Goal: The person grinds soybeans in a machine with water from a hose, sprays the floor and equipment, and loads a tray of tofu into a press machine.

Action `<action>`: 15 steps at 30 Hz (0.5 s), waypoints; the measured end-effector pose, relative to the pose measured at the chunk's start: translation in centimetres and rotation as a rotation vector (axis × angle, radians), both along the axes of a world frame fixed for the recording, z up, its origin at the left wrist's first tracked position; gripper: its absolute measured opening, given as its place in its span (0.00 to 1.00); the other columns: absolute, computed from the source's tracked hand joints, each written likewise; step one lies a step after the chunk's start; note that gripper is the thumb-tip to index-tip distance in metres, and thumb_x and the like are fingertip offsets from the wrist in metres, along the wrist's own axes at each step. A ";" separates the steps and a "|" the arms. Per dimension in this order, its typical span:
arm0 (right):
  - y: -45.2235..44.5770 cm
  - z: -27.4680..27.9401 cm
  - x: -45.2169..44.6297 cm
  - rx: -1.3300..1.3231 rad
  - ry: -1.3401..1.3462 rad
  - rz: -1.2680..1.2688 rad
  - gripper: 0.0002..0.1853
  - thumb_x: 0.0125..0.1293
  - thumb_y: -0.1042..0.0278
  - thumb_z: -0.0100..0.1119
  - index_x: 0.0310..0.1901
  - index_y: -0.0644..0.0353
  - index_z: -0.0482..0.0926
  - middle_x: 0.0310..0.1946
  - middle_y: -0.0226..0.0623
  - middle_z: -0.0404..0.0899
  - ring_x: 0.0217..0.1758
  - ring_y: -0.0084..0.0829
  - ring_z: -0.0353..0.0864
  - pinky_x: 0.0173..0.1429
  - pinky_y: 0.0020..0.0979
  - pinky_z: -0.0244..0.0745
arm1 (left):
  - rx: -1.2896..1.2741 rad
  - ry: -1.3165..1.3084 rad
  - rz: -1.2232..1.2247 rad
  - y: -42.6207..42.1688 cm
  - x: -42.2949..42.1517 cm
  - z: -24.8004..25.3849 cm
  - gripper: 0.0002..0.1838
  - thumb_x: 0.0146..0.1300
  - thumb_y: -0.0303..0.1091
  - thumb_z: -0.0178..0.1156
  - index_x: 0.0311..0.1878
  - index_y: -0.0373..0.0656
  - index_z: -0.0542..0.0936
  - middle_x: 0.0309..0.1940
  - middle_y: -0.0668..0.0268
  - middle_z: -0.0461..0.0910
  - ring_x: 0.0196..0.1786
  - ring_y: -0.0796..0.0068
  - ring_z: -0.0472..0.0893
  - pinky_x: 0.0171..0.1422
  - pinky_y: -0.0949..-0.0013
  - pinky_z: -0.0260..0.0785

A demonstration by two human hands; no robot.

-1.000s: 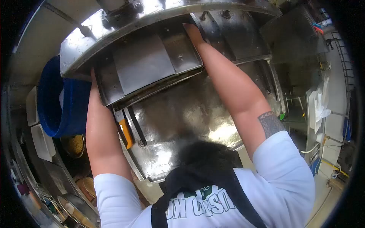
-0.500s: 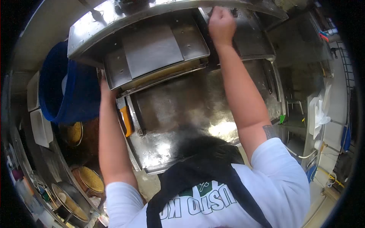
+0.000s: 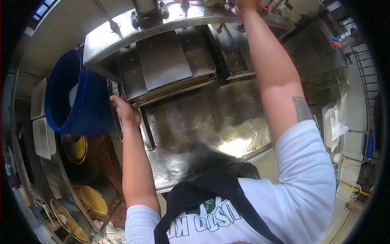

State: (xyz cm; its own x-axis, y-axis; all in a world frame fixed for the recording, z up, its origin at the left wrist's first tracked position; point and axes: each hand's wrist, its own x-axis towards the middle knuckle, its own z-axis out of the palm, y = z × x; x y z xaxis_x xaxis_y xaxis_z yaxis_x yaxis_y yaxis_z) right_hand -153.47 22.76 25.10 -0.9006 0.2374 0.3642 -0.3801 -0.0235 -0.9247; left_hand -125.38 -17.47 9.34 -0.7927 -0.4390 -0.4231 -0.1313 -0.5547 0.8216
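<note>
My left hand (image 3: 129,114) is at the front left corner of a metal box-shaped mould (image 3: 164,67), with a digit stretched out toward the frame's left side. The rest of its fingers are partly hidden; I see nothing held. A flat plate lies across the mould's top. My right hand (image 3: 245,5) reaches up to the top of the curved metal beam (image 3: 187,18). Its fingers are cut off by the view's upper edge, so their grip is hidden. A second metal tray-like part (image 3: 235,53) sits right of the mould, below my right forearm.
A shiny metal work surface (image 3: 195,118) spreads before me. On the left stand a blue barrel (image 3: 91,110), white containers (image 3: 44,140) and pots with yellow contents (image 3: 95,199). Pipes and fittings (image 3: 146,6) rise from the beam. A wire rack (image 3: 365,73) hangs at right.
My right hand has moved up from beside the second metal part to the top of the beam. My left hand shows more fully at the corner. The orange-handled tool is out of sight.
</note>
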 end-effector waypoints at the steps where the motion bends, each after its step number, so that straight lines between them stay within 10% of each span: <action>1: -0.9 0.9 0.7 -0.093 -0.072 -0.015 0.09 0.68 0.66 0.59 0.46 0.58 0.82 0.33 0.38 0.84 0.31 0.31 0.85 0.31 0.33 0.79 | 0.001 -0.016 -0.003 -0.4 -0.2 -0.4 0.50 0.74 0.75 0.33 0.79 0.37 0.59 0.77 0.58 0.65 0.78 0.60 0.63 0.83 0.57 0.48; 5: 2.1 -1.3 -4.1 -0.081 -0.201 0.045 0.08 0.70 0.65 0.59 0.46 0.57 0.78 0.31 0.40 0.83 0.28 0.30 0.82 0.25 0.35 0.75 | 0.086 0.080 -0.143 -0.5 0.4 0.1 0.57 0.68 0.82 0.33 0.82 0.37 0.54 0.82 0.58 0.54 0.82 0.60 0.55 0.85 0.55 0.43; 9: -0.9 -0.3 1.4 0.835 0.109 -0.752 0.17 0.72 0.48 0.58 0.37 0.55 0.79 0.29 0.49 0.85 0.38 0.52 0.86 0.42 0.51 0.78 | 0.051 -0.048 -0.062 0.4 1.2 2.6 0.58 0.68 0.82 0.32 0.82 0.38 0.52 0.82 0.58 0.54 0.82 0.60 0.55 0.85 0.54 0.43; 11: -1.1 0.7 1.4 0.816 0.074 -0.708 0.20 0.74 0.46 0.52 0.41 0.57 0.81 0.36 0.54 0.85 0.44 0.57 0.85 0.50 0.50 0.77 | -0.053 -0.098 -0.022 0.1 0.8 0.4 0.55 0.71 0.79 0.32 0.83 0.38 0.51 0.82 0.57 0.55 0.83 0.59 0.54 0.85 0.54 0.43; 13: -1.0 0.4 0.3 0.786 0.089 -0.756 0.22 0.75 0.46 0.47 0.46 0.57 0.82 0.39 0.56 0.86 0.47 0.57 0.85 0.53 0.51 0.77 | -0.332 -0.136 0.055 0.6 1.0 -2.3 0.51 0.74 0.75 0.35 0.82 0.37 0.52 0.82 0.56 0.54 0.83 0.62 0.54 0.84 0.55 0.44; 15: -0.6 0.4 0.0 0.754 0.022 -0.706 0.24 0.75 0.46 0.44 0.51 0.56 0.83 0.43 0.57 0.85 0.52 0.58 0.84 0.57 0.52 0.75 | -1.520 -0.185 -0.055 3.4 2.2 -2.8 0.45 0.76 0.65 0.45 0.78 0.32 0.60 0.80 0.39 0.52 0.83 0.38 0.49 0.84 0.41 0.42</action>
State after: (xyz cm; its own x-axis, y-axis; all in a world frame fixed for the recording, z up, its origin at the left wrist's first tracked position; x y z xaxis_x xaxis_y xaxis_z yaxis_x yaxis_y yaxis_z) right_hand -153.48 22.20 25.47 -0.6360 0.4125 0.6522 -0.0988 0.7946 -0.5990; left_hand -123.15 -14.08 6.52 -0.8101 -0.5074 0.2937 -0.2843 0.7781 0.5602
